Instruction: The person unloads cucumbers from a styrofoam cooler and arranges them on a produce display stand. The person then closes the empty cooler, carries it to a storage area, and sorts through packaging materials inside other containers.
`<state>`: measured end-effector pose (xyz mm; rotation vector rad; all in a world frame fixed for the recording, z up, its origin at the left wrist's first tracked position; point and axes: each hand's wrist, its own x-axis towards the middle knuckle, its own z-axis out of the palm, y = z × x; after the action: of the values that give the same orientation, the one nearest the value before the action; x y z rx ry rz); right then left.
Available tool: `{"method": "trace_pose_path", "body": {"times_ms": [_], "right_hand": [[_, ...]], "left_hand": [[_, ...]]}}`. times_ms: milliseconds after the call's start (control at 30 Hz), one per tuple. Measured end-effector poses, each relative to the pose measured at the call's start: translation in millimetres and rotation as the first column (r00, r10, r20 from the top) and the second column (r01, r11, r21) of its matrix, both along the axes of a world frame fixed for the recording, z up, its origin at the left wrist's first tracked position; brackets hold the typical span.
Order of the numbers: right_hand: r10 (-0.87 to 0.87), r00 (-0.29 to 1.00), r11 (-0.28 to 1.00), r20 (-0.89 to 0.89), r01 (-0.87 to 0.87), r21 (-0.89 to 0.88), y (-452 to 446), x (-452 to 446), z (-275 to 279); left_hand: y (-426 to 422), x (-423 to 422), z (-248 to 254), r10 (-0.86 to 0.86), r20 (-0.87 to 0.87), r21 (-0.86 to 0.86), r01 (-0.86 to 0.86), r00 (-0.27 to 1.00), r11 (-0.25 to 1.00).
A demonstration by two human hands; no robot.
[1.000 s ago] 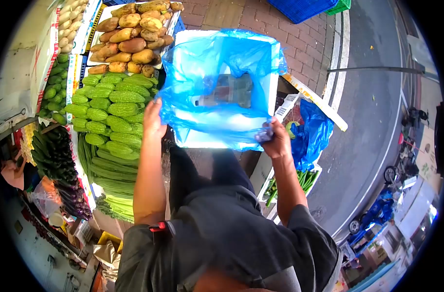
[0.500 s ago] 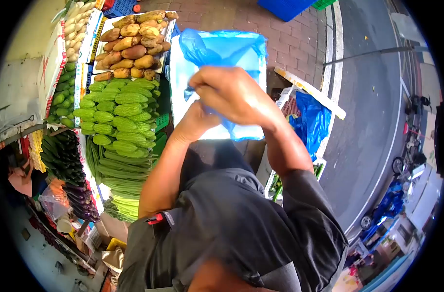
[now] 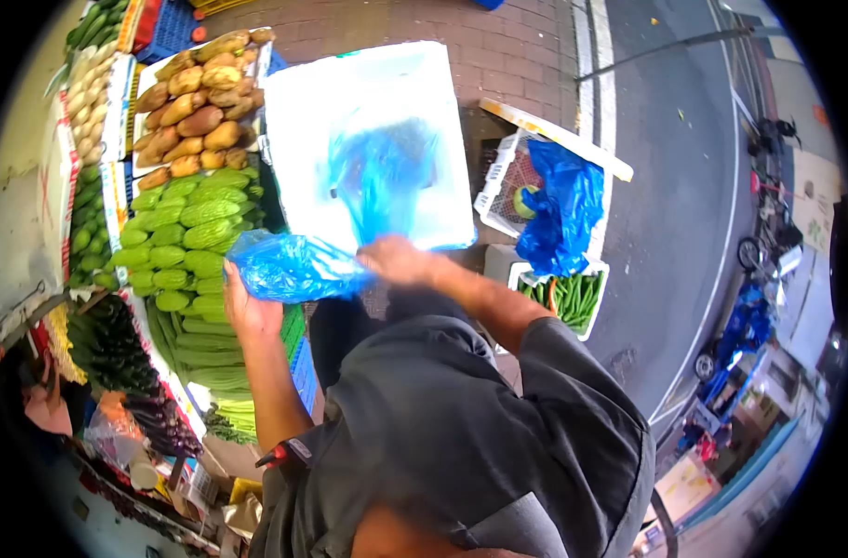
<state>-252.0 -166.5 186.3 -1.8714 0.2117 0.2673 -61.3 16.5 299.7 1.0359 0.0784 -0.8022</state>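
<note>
A blue plastic bag [image 3: 298, 267] is stretched between my two hands, bunched and crinkled. My left hand [image 3: 254, 307] grips its left end, beside the bitter melons [image 3: 168, 244], with most of the fingers hidden behind the plastic. My right hand [image 3: 393, 261], blurred, is closed on the bag's right end at the near edge of a white foam box [image 3: 303, 102]. More thin blue plastic [image 3: 387, 167] spreads over the box, with a dark patch showing through it. Whether it joins the piece between my hands, I cannot tell.
Brown tubers [image 3: 200, 121] are stacked at the left, above long green gourds [image 3: 214, 344]. On the right stand a white basket [image 3: 507, 191] under a dark blue bag [image 3: 563, 205] and a box of green peppers [image 3: 577, 299]. Beyond them runs a road [image 3: 680, 232].
My hands were together over the foam box and are now apart and lower. The left has moved left toward the melons, with blue plastic stretched between them. The view has shifted.
</note>
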Motion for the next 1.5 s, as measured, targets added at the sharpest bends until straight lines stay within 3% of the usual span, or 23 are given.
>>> {"method": "trace_pose_path", "body": {"times_ms": [67, 167, 233, 300, 333, 400, 433, 467, 500, 533, 567, 633, 667, 767, 900, 933, 1067, 1200, 1267, 1333, 1433, 1467, 1500], "right_hand": [[-0.067, 0.997, 0.982, -0.05, 0.074, 0.171, 16.3, -21.8, 11.8], [-0.084, 0.976, 0.927, -0.201, 0.151, 0.344, 35.5, -45.5, 35.9], [-0.128, 0.942, 0.834, -0.309, 0.271, 0.481, 44.5, -49.2, 45.4], [-0.391, 0.888, 0.842, -0.24, 0.451, 0.296, 87.8, -77.8, 17.1], [-0.446, 0.835, 0.734, -0.321, 0.547, 0.403, 93.0, -87.9, 9.9], [-0.513, 0.638, 0.17, -0.574, 0.731, 0.661, 90.4, -105.8, 8.4], [-0.526, 0.553, -0.067, -0.646, 0.73, 0.68, 90.2, -112.5, 15.7], [-0.562, 0.437, -0.215, -0.702, 0.743, 0.634, 91.3, -107.4, 39.2], [-0.614, 0.358, -0.273, -0.704, 0.74, 0.614, 94.3, -104.4, 54.4], [-0.643, 0.347, -0.284, -0.683, 0.72, 0.633, 96.2, -112.6, 47.9], [-0.559, 0.341, -0.413, -0.756, 0.676, 0.611, 94.1, -109.5, 62.6], [-0.593, 0.361, -0.404, -0.719, 0.64, 0.654, 106.3, -105.7, 81.9], [-0.627, 0.34, -0.39, -0.701, 0.643, 0.66, 117.4, -105.7, 83.4], [-0.62, 0.323, -0.467, -0.715, 0.581, 0.667, 138.5, -101.0, 90.0], [-0.618, 0.34, -0.408, -0.709, 0.632, 0.658, 170.2, -87.4, 110.2], [-0.619, 0.339, -0.372, -0.709, 0.668, 0.644, 174.4, -85.3, 110.9], [-0.684, 0.38, -0.098, -0.623, 0.798, 0.594, 185.8, -66.8, 130.4], [-0.498, 0.608, 0.191, -0.618, 0.772, 0.606, 157.4, -15.4, 165.5], [-0.379, 0.726, 0.506, -0.574, 0.682, 0.529, 134.8, -3.6, 163.5], [-0.297, 0.761, 0.713, -0.577, 0.579, 0.395, 120.6, 24.1, 157.3], [-0.188, 0.857, 0.947, -0.48, 0.287, 0.143, 90.4, 55.2, 121.7], [-0.387, 0.828, 0.907, -0.405, 0.422, -0.004, 86.5, 75.5, 124.0], [-0.578, 0.794, 0.808, -0.188, 0.589, 0.004, 59.7, 71.0, 77.1]], "left_hand": [[3.6, 9.5, -33.3, 0.106, -0.064, 0.072, -0.101, 0.992, 0.992], [-13.2, -4.4, -49.7, 0.065, -0.037, 0.092, -0.061, 0.997, 0.994], [-16.9, -14.1, -57.5, -0.116, -0.024, 0.078, 0.118, 0.993, 0.99], [-3.5, -26.8, -75.5, -0.251, 0.055, 0.126, 0.242, 0.966, 0.962], [14.5, -33.3, -98.3, -0.466, 0.027, 0.2, 0.452, 0.884, 0.869], [14.5, -65.4, -87.6, -0.822, 0.103, 0.356, 0.752, 0.559, 0.556], [10.4, -79.3, -74.1, -0.92, 0.033, 0.306, 0.873, 0.39, 0.38], [0.4, -95.6, -68.7, -0.912, 0.283, 0.269, 0.889, 0.296, 0.372], [2.7, -112.2, -75.0, -0.907, 0.373, 0.312, 0.894, 0.196, 0.322], [-2.2, -120.7, -65.6, -0.872, 0.441, 0.253, 0.902, 0.213, 0.349], [-4.4, -124.3, -56.7, -0.832, 0.505, 0.194, 0.908, 0.232, 0.371], [0.8, -117.4, -51.9, -0.965, 0.246, 0.199, 0.971, 0.085, 0.136], [5.6, -115.0, -44.3, -0.982, 0.176, 0.133, 0.986, 0.072, 0.097], [18.9, -98.6, -20.5, -0.925, 0.367, 0.197, 0.963, 0.099, 0.182], [59.1, -93.5, -33.5, -0.886, 0.454, 0.158, 0.97, 0.096, 0.186], [62.7, -85.8, -26.8, -0.899, 0.438, 0.241, 0.966, -0.028, 0.087], [94.2, -85.4, -30.7, -0.756, 0.582, 0.027, 0.922, 0.299, 0.386], [104.7, -56.1, -20.6, -0.831, 0.47, 0.125, 0.91, 0.296, 0.395], [109.5, -36.3, 0.5, -0.841, 0.409, 0.195, 0.867, 0.353, 0.459], [105.5, -42.6, -28.8, -0.743, 0.375, 0.057, 0.786, 0.555, 0.616], [116.8, -25.4, -53.9, -0.791, 0.45, 0.433, 0.673, 0.415, 0.6], [126.2, -23.1, -74.6, -0.79, 0.388, 0.399, 0.686, 0.475, 0.608], [139.6, -22.2, -95.6, -0.769, 0.291, 0.33, 0.695, 0.569, 0.639]]}}
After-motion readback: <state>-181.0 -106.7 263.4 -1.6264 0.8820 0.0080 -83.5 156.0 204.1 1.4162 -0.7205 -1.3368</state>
